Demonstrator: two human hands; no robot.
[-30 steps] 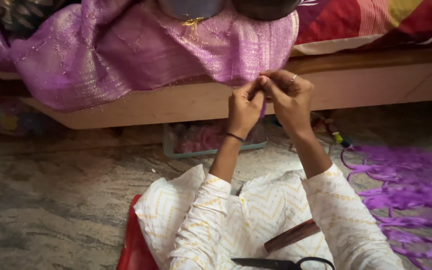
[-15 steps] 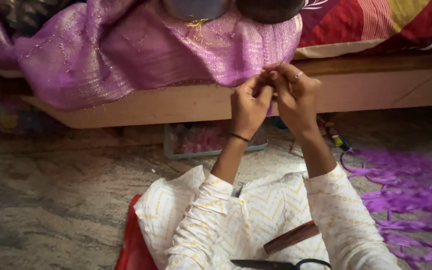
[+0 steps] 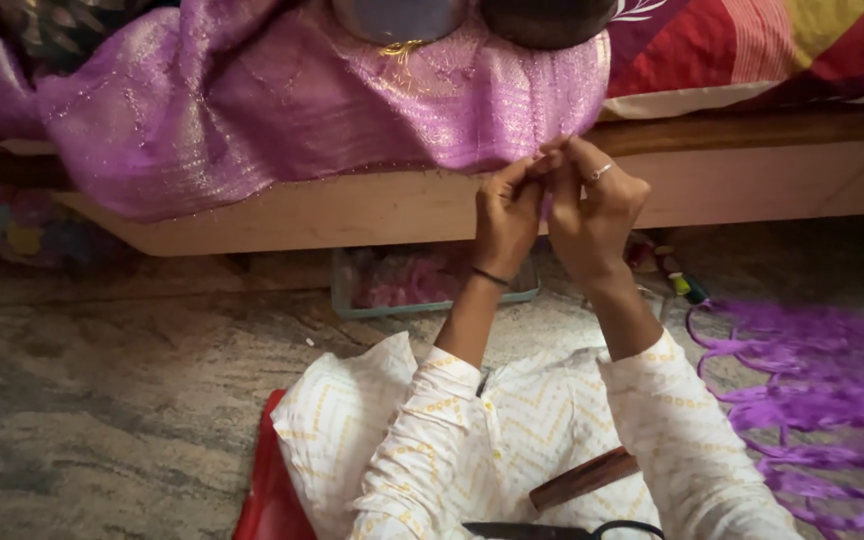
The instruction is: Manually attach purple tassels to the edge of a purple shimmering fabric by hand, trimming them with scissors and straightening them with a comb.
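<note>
both hands (image 3: pixel 552 205) pinch the purple cloth's (image 3: pixel 352 100) edge.

**Surroundings beneath the bed edge**

A clear plastic tray (image 3: pixel 432 280) of pink material sat under the wooden bed frame (image 3: pixel 752 180). Loose purple thread bundles (image 3: pixel 812 390) lay on the floor; black scissors (image 3: pixel 552 530) and a wooden stick (image 3: pixel 582 478) rested on the lap.

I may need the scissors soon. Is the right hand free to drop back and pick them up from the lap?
Probably not straight away: the right hand is pinching the purple cloth's edge together with the left hand. The scissors lie uncovered on the lap, so letting go would leave the way open.
</note>
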